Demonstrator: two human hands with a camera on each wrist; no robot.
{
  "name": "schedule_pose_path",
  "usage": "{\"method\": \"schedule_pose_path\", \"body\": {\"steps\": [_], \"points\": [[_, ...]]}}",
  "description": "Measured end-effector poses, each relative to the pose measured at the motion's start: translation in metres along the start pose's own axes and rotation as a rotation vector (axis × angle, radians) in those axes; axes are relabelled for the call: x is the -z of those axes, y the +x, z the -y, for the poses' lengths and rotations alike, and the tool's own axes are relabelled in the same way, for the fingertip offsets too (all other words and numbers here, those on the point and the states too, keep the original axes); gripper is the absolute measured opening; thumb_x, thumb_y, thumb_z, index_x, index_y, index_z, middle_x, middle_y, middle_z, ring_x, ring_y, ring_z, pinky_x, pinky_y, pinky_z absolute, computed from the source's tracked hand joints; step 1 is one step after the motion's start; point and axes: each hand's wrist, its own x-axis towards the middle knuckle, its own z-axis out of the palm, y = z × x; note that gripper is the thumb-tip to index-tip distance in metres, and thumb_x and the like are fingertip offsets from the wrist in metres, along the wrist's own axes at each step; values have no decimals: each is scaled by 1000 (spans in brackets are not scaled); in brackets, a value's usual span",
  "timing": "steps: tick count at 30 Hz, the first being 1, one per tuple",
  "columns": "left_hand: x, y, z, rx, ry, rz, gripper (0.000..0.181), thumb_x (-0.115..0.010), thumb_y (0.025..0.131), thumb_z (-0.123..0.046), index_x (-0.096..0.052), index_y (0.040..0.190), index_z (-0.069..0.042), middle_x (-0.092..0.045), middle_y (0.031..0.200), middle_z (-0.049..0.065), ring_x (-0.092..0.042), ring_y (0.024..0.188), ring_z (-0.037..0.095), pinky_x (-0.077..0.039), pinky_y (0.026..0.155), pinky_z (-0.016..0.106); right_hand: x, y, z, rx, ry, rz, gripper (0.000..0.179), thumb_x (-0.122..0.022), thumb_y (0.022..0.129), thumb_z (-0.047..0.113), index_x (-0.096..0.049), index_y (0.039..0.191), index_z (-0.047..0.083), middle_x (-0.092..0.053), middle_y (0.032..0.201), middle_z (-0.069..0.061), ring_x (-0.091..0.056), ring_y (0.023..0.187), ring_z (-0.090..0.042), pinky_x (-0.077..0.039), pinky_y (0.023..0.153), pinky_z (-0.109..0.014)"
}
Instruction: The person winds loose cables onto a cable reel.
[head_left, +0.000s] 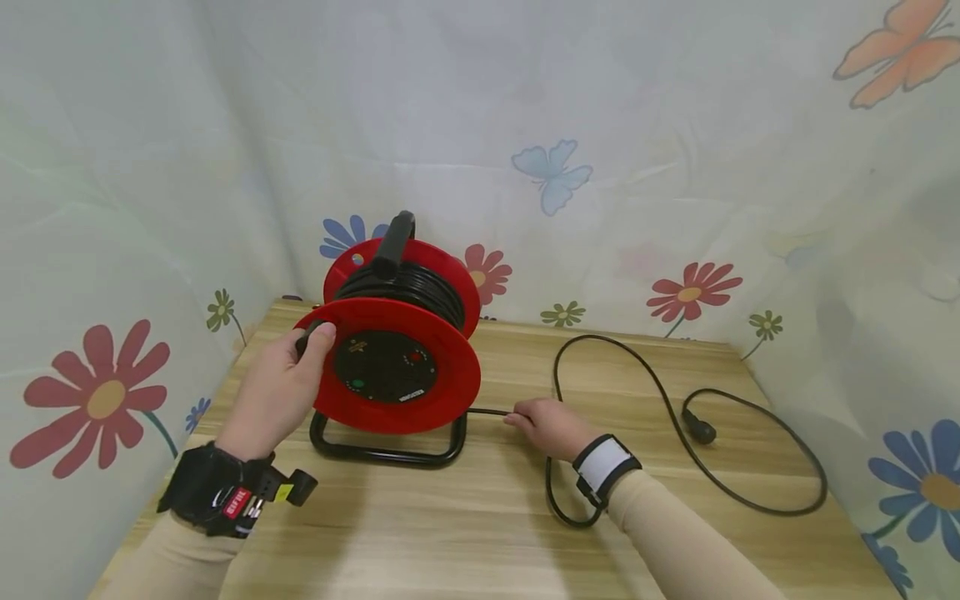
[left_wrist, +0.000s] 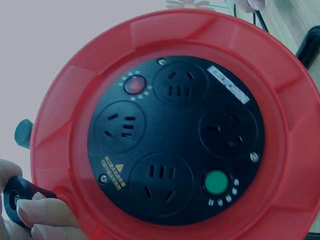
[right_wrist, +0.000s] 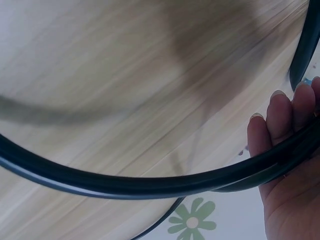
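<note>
A red cable reel (head_left: 457, 375) with black cable wound on its drum stands at the left of the table on a black tubular stand (head_left: 405, 457). With thumb and fingers, my left hand (head_left: 281, 383) grips the black crank knob (left_wrist: 19, 197) at the edge of the front flange. The black socket panel (left_wrist: 175, 135) on that flange faces me. To the right of the reel, my right hand (head_left: 553, 425) holds the black cable (head_left: 487, 411) where it runs out from the drum. In the right wrist view the cable (right_wrist: 125, 186) crosses the palm.
The loose cable loops over the wooden table (head_left: 450, 533) to the right and ends in a black plug (head_left: 700, 428). A black carrying handle (head_left: 393, 246) rises above the reel. Flower-printed cloth (head_left: 465, 108) hangs at the back and both sides.
</note>
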Motion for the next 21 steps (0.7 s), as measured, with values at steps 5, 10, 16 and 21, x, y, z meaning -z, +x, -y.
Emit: {"method": "schedule_pose_path", "body": {"steps": [5, 10, 16, 21], "points": [[-1, 1, -9, -10, 26, 9, 62, -31, 96, -60, -59, 100, -5, -56, 77, 16, -53, 77, 28, -40, 55, 35, -2, 5, 6, 31, 6, -15, 33, -53, 96, 36, -61, 73, 14, -43, 58, 11, -42, 52, -5, -40, 52, -27], [-4, 2, -19, -17, 41, 37, 61, -31, 95, -61, -56, 96, -6, -49, 70, 13, -52, 71, 26, -42, 54, 35, -3, 9, 13, 41, 6, 8, 32, -53, 96, 38, -61, 74, 16, -46, 59, 11, -44, 54, -4, -41, 53, -26], [-6, 2, -27, -19, 57, 58, 62, -29, 94, -64, -52, 90, -7, -47, 68, 11, -49, 63, 26, -39, 53, 36, -3, 14, 22, 44, 15, 29, 30, -54, 95, 37, -63, 76, 15, -46, 60, 10, -45, 56, -6, -41, 54, -26], [-9, 3, -29, -22, 48, 70, 61, -29, 94, -64, -52, 94, -8, -50, 72, 11, -53, 71, 25, -42, 58, 36, -6, 19, 28, 57, 8, 20, 30, -55, 95, 36, -64, 77, 14, -45, 59, 10, -45, 56, -6, -40, 54, -25]]}}
